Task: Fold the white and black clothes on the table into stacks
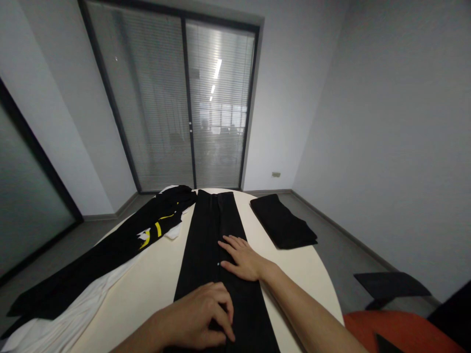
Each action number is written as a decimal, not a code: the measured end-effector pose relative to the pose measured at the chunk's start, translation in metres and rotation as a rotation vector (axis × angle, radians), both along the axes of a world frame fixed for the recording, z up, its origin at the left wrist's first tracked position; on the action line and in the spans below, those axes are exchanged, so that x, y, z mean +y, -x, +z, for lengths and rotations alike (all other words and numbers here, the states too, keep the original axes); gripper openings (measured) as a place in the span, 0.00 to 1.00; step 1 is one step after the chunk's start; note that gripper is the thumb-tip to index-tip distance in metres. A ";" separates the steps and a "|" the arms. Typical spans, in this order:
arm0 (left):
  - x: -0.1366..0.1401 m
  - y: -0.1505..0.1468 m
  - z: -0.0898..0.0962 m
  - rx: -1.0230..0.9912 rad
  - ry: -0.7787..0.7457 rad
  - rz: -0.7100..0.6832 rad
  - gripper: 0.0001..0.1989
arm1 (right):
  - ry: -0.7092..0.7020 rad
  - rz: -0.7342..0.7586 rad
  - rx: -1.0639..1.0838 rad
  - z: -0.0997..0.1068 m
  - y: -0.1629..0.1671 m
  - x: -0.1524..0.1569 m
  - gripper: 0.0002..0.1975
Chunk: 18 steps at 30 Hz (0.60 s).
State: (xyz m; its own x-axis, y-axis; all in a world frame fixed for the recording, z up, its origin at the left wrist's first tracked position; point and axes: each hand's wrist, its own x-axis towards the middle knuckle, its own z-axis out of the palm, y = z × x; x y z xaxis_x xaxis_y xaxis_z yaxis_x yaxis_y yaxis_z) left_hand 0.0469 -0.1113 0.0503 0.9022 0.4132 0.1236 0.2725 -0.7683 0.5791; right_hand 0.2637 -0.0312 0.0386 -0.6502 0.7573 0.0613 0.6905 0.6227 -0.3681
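Observation:
Black trousers point(198, 255) lie lengthwise on the round cream table point(136, 284), the waistband at the far end and the near end running out of view. My right hand point(243, 257) rests flat on the trousers, its fingers spread. Close to the right thumb, a small white speck point(218, 264) shows on the cloth. Nearer to me, my left hand point(200, 316) is curled over the trousers, with thumb and index finger drawn together close to the fabric. Whatever may be between those fingertips is too small or hidden to make out.
A heap of black, white and yellow clothing point(110, 255) stretches along the table's left side. Folded black cloth point(281, 223) sits at the right edge. An orange chair point(397, 331) with a black armrest point(392, 284) stands right. Glass panels with blinds point(221, 147) are behind.

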 end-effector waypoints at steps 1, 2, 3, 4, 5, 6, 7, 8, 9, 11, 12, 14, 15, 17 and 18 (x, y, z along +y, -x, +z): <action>0.000 0.000 -0.002 -0.006 0.014 -0.009 0.08 | 0.018 -0.001 -0.015 0.001 -0.001 0.000 0.36; -0.001 -0.001 -0.004 -0.009 0.026 -0.019 0.07 | 0.022 0.004 -0.020 0.004 -0.003 0.000 0.37; -0.002 -0.001 -0.006 -0.010 0.038 -0.036 0.06 | 0.017 0.019 -0.021 0.008 -0.004 -0.001 0.37; -0.004 -0.003 -0.009 -0.010 0.051 -0.059 0.05 | 0.006 0.037 -0.018 0.013 -0.006 -0.002 0.37; -0.006 -0.004 -0.011 -0.011 0.064 -0.083 0.04 | -0.003 0.058 -0.011 0.017 -0.007 -0.002 0.35; -0.009 -0.006 -0.014 -0.011 0.077 -0.110 0.04 | -0.010 0.079 -0.002 0.022 -0.008 -0.003 0.32; -0.011 -0.008 -0.015 -0.014 0.093 -0.137 0.06 | -0.014 0.099 0.010 0.026 -0.008 -0.004 0.29; -0.012 -0.009 -0.015 -0.024 0.112 -0.157 0.07 | -0.017 0.114 0.020 0.028 -0.009 -0.005 0.26; -0.013 -0.011 -0.014 -0.040 0.129 -0.170 0.08 | -0.022 0.119 0.029 0.029 -0.008 -0.005 0.25; -0.012 -0.011 -0.007 -0.079 0.134 -0.147 0.06 | -0.041 0.111 0.039 0.028 -0.007 -0.005 0.27; -0.011 -0.010 -0.002 -0.091 0.117 -0.108 0.05 | -0.049 0.100 0.038 0.025 -0.006 -0.004 0.30; -0.006 -0.007 0.008 -0.073 0.054 -0.017 0.07 | -0.040 0.062 0.021 0.018 -0.005 -0.003 0.37; -0.004 -0.005 0.012 -0.036 0.025 0.008 0.13 | -0.022 0.038 0.006 0.014 -0.004 -0.002 0.40; 0.000 0.000 0.016 0.065 0.004 0.007 0.28 | 0.023 -0.001 -0.031 0.006 -0.004 -0.001 0.41; 0.001 0.001 0.016 0.114 0.009 -0.008 0.34 | 0.038 -0.012 -0.045 0.004 -0.003 0.000 0.41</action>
